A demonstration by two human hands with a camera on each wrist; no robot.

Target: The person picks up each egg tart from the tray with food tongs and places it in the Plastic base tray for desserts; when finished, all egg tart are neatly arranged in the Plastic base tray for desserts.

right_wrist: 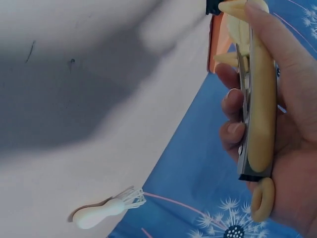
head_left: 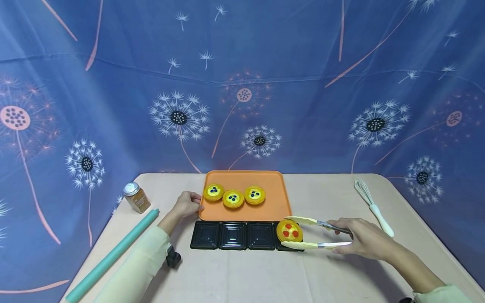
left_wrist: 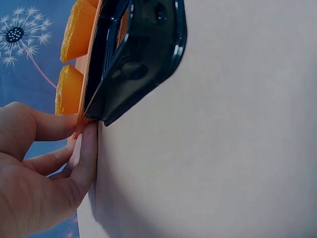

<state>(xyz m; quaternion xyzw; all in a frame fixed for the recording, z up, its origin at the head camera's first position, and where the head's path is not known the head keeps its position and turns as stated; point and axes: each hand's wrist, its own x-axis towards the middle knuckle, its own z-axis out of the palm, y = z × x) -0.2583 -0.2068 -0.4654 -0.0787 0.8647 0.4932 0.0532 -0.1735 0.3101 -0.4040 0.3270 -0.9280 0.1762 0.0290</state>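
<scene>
My left hand (head_left: 186, 205) pinches the left edge of an orange tray (head_left: 274, 185), thumb and fingers on either side of its rim in the left wrist view. On that tray sit three yellow tarts (head_left: 233, 198) with dark blue dots. My right hand (head_left: 361, 240) grips a pair of tongs (head_left: 322, 245) with cream tips and metal arms. The tips lie on either side of a tart with red dots (head_left: 289, 231), which is over the rightmost compartment of a black plastic tray (head_left: 233, 235). The other compartments of the black tray hold nothing.
A teal rolling pin (head_left: 113, 254) lies at the left, with a spice jar (head_left: 137, 198) beyond it. At the right rests a whisk (head_left: 375, 208) with a pale handle. The black tray lies right along the orange tray's near edge.
</scene>
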